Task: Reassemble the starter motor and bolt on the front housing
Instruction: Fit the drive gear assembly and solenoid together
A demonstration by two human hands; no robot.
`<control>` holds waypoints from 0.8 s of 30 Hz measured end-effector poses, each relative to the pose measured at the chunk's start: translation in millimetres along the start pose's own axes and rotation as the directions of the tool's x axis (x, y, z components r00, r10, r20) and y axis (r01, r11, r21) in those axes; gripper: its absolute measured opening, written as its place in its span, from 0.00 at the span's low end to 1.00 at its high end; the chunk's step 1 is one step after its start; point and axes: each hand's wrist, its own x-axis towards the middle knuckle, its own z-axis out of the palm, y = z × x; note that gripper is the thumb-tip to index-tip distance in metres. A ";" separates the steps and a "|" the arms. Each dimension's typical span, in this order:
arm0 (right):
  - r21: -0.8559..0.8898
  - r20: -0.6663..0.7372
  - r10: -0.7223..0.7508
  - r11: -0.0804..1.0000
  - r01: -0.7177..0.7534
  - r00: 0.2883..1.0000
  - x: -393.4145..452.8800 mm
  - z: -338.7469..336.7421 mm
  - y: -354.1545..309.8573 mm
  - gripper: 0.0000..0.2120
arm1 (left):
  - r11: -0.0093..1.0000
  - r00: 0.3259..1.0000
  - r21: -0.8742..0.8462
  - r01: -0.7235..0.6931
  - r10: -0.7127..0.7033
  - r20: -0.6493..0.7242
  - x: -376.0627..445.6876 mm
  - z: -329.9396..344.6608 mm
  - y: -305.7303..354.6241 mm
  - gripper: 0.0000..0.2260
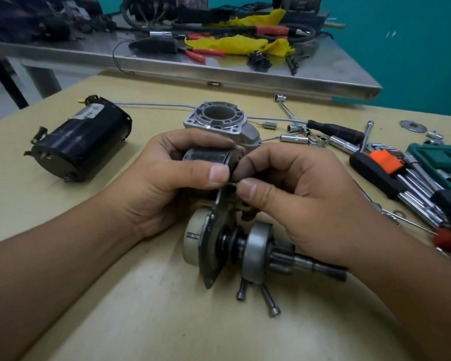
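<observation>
At about 9 o'clock from the hands, a black cylindrical motor body [80,147] lies on its side on the beige counter [141,308]; it is smooth metal with a pale label, and the small terminals on its ends are hard to read.

The left hand [167,188] has its grip closed around a dark, dull cylinder, the solenoid [206,156]. Thumb and fingers cover most of this part, so its full length is hidden.

Directly at 12 o'clock from the solenoid stands the front housing [219,119], cast grey aluminium with a round bore and ribbed flange. Its lower part is hidden behind the hands.

At 6 o'clock from the hands lies the drive assembly [245,251]: a cream round disc, a dark flat plate, a grey steel clutch drum, a small toothed pinion and a shaft. The shaft end goes under the right wrist. Two bolts [258,295] with socket heads lie just beside it, at its 6 o'clock.

The right hand [294,196] has a narrow pinching grip, thumb against forefinger, on a thin metal pin [232,184] at the top of the plate; what the pin joins is not clear.

At 3 o'clock, chrome sockets [297,138], hex keys [414,183] and a green case [445,162], cut off by the edge.
</observation>
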 end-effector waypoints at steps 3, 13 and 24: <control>-0.007 -0.006 0.025 1.000 -0.025 1.000 -1.5 0.8 0.0 0.04 | 1.000 1.000 -0.005 0.019 -0.019 -0.002 -1.9 -1.1 -0.1 0.24; -0.063 0.024 -0.032 0.997 0.034 0.999 -3.2 -4.9 0.5 0.04 | 0.989 0.993 -0.093 0.116 -0.118 -0.020 2.3 -5.5 -1.1 0.12; 0.049 -0.061 -0.057 0.997 0.060 0.997 -5.2 -5.2 6.3 0.09 | 0.992 0.994 -0.092 0.083 -0.075 0.082 8.2 -16.2 -6.9 0.08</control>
